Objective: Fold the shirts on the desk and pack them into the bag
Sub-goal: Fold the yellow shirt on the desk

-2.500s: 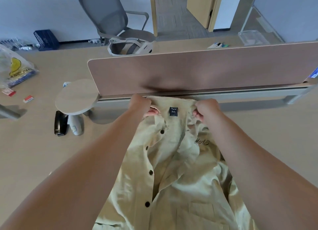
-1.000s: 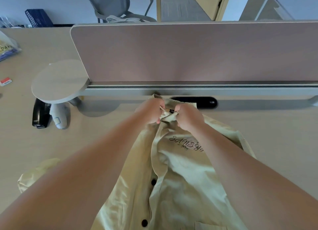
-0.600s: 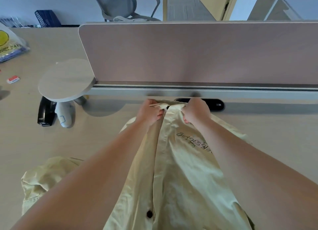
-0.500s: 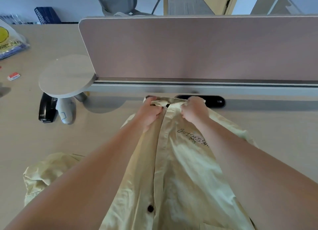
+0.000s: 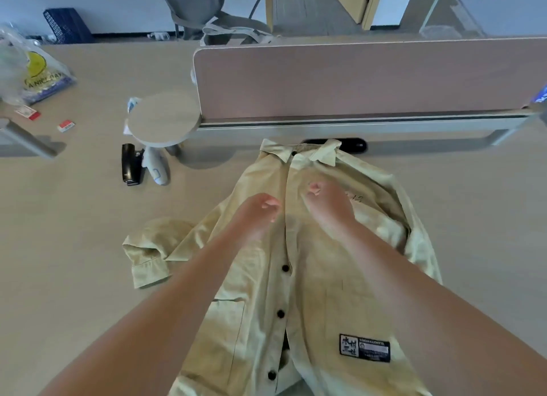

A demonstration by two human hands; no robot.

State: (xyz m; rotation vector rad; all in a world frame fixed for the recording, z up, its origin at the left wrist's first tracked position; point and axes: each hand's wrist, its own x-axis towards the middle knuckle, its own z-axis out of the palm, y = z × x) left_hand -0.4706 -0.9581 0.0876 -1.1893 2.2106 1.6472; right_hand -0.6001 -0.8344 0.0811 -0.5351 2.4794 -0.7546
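While both loosely curled hands, left hand (image 5: 260, 215) and right hand (image 5: 327, 201), grip nothing, "A NICE DAY" is partly read on the bag (image 5: 38, 75) at upper left; the shirt (image 5: 296, 277) patch (image 5: 364, 347) is illegible.

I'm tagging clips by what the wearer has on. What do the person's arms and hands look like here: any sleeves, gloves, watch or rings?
Both forearms are bare right to the bottom edge of the picture, so no sleeve shows. The left hand and right hand wear no gloves. No watch, bracelet or ring is visible on either wrist or hand, though the fingers are blurred.
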